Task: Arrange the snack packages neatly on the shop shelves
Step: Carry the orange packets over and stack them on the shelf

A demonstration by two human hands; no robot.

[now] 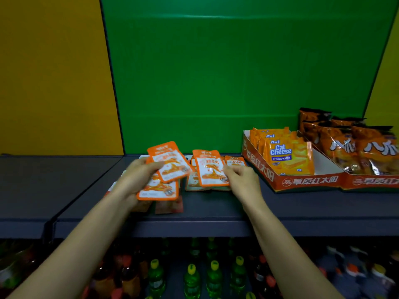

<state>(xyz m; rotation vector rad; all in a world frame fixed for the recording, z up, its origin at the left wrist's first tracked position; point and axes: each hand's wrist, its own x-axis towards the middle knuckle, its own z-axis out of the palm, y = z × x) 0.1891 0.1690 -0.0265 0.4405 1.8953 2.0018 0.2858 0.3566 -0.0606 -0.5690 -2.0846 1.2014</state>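
The orange-and-white snack packets [172, 169] lie in a loose heap on the dark shelf [216, 203], just left of the frame's centre — some flat, some overlapping at odd angles. The left hand [138, 175] holds a small fan of them, thumb on top of the uppermost packet [169, 161] and the fingers closed beneath, hidden by the stack. The right hand [241, 178] pinches the right edge of another packet [210, 169] between thumb and forefinger, the other fingers curled loosely.

To do this step well, I judge the packets should be squared edge to edge into one stack with the printed faces the same way up, then set down in a straight row in line with the red display tray [289, 180] of Cal Cheese wafers [287, 158] at centre right; thin pouches slide easily, so a firm pinch helps.

Both forearms reach up from the lower corners of the frame, wrists roughly level, palms turned inward toward each other over the heap. Bottles [192, 275] fill the shelf below.
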